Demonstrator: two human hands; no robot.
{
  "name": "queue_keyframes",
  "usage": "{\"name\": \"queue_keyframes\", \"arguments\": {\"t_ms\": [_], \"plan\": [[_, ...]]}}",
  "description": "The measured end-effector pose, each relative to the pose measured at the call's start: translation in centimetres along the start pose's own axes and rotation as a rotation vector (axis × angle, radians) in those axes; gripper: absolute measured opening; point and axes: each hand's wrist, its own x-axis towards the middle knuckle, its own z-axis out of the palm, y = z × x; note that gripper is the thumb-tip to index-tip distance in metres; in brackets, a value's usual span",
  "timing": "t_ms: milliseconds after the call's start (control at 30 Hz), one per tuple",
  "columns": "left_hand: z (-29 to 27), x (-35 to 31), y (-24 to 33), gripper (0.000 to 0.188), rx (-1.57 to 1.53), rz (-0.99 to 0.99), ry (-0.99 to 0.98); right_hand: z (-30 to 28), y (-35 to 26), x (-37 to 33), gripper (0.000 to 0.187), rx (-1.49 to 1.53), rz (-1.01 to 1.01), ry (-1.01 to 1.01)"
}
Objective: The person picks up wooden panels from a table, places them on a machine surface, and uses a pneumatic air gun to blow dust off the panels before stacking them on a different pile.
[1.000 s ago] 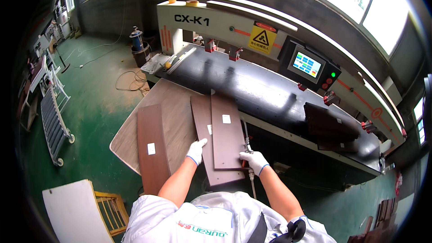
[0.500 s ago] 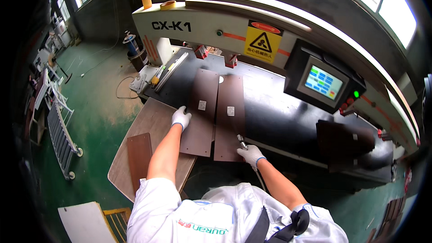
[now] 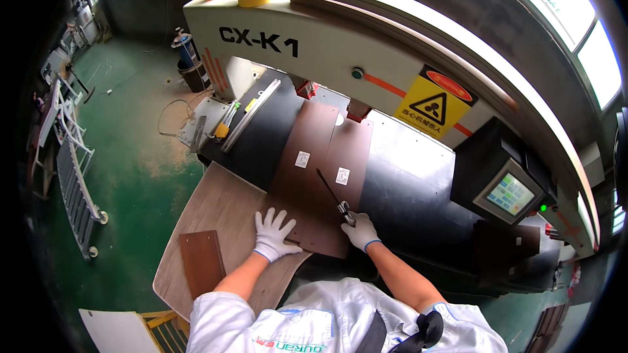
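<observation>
Two long dark brown boards lie side by side on the black machine table, each with a small white label. My left hand [image 3: 271, 233], in a white glove, is spread open at the near corner of the left board [image 3: 313, 127], beside a wood-grain side panel [image 3: 216, 202]. My right hand [image 3: 362, 231], also gloved, is closed around an air blow gun [image 3: 346, 213]. The gun's long thin nozzle slants up and left over the right board [image 3: 353, 150], below its label. My fingers partly hide the gun's handle.
A white machine beam [image 3: 327, 33] arches over the table, carrying a control screen [image 3: 509, 193] at right. Red clamps [image 3: 358, 111] hang beneath it. More dark boards [image 3: 500, 245] lie at the table's right end. A reddish-brown board [image 3: 201, 261] rests on the side panel.
My left hand has moved down to the near corner and spread its fingers. The boards sit closer together, their gap narrowed. The blow gun's nozzle now shows over the right board. The view has shifted.
</observation>
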Motion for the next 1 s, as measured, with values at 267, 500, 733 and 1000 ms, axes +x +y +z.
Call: {"name": "queue_keyframes", "arguments": {"t_ms": [267, 500, 733, 1000], "plan": [[-1.0, 8.4, -8.5, 0.082, -0.079, 0.161, 0.200, 1.5, -2.5, 9.1, 0.040, 0.019, -0.003, 0.126], [-1.5, 10.4, -12.3, 0.077, -0.135, 0.210, 0.295, 1.5, -5.7, 11.9, 0.039, -0.020, 0.055, 0.067], [-1.7, 10.4, -12.4, 0.076, -0.121, 0.214, 0.248, 1.7, -3.9, 13.0, 0.034, 0.005, 0.090, 0.111], [-1.6, 10.5, -12.4, 0.079, -0.089, 0.215, 0.226, -5.5, -15.1, 4.3, 0.042, 0.622, 0.062, 0.405]]}}
